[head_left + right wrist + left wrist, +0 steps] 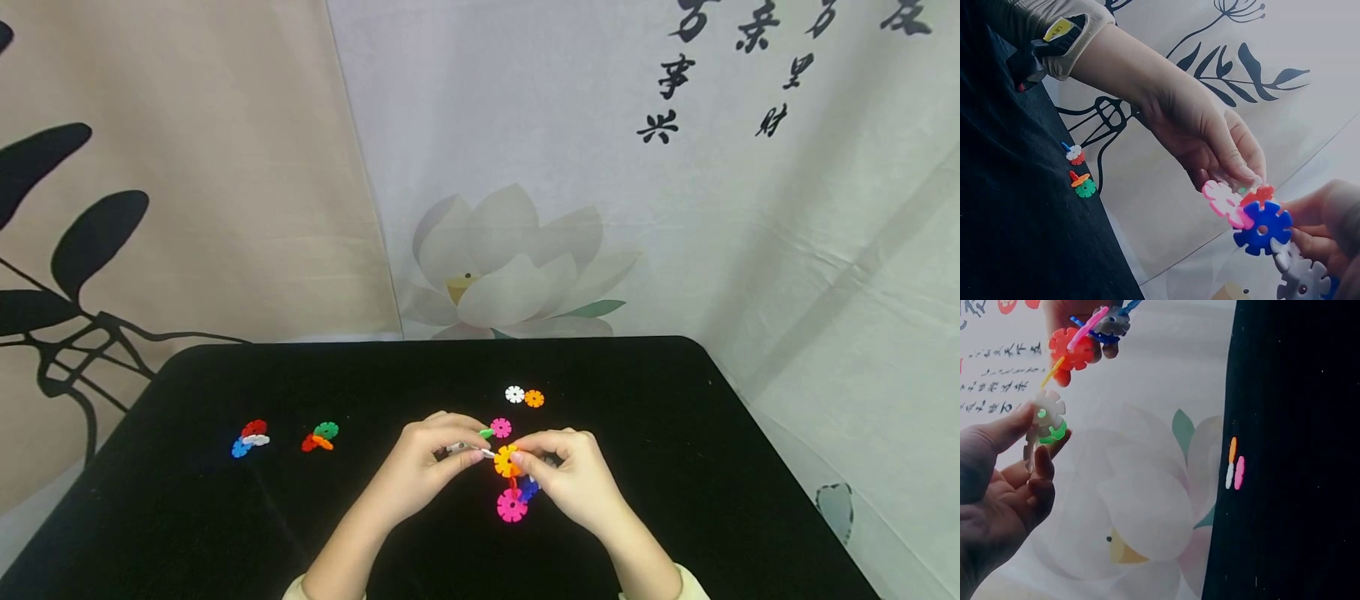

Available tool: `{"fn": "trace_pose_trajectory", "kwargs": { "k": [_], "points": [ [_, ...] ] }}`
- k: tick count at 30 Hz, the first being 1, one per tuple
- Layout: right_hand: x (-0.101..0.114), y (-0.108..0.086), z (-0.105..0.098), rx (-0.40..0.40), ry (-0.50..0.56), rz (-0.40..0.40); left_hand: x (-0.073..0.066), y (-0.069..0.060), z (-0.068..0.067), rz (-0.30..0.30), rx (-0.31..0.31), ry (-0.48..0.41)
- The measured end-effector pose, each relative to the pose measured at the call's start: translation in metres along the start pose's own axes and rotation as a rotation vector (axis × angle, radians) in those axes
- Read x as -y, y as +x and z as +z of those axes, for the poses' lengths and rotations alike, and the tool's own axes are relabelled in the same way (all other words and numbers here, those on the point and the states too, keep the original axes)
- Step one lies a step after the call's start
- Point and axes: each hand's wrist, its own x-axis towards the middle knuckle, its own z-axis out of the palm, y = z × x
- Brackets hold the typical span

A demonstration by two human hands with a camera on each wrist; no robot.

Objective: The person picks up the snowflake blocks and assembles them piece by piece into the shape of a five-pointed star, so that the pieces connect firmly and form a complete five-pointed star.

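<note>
My left hand (431, 457) pinches a white notched plastic disc (1051, 407) between thumb and fingers. A green disc (1055, 432) is attached to it, and another clear-white piece hangs below. My right hand (577, 479) pinches a joined cluster by its orange-yellow disc (506, 462). That cluster also has a red disc (1072, 351), a pink disc (512, 506), a blue disc (1263, 229) and grey-white discs (1303, 281). Edge to edge, the white disc meets the orange-yellow one; whether their notches interlock I cannot tell. Fingers partly hide the cluster in the head view.
On the black table (637, 400), a loose white disc (514, 394), orange disc (534, 398) and pink disc (501, 427) lie beyond the hands. To the left sit two small joined groups, one with a blue disc (241, 448), the other with a green disc (326, 430).
</note>
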Motion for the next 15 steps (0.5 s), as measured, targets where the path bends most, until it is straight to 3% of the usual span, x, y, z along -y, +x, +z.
{"fn": "trace_pose_trajectory", "kwargs": {
  "k": [9, 15],
  "points": [
    [-0.0017, 0.0006, 0.0009, 0.101, 0.084, -0.007, -0.0008, -0.0004, 0.0012, 0.047, 0.029, -0.03],
    [-0.0019, 0.0, 0.0011, 0.13, 0.078, 0.003, 0.0026, -0.0009, 0.009, 0.154, 0.025, -0.033]
  ]
}}
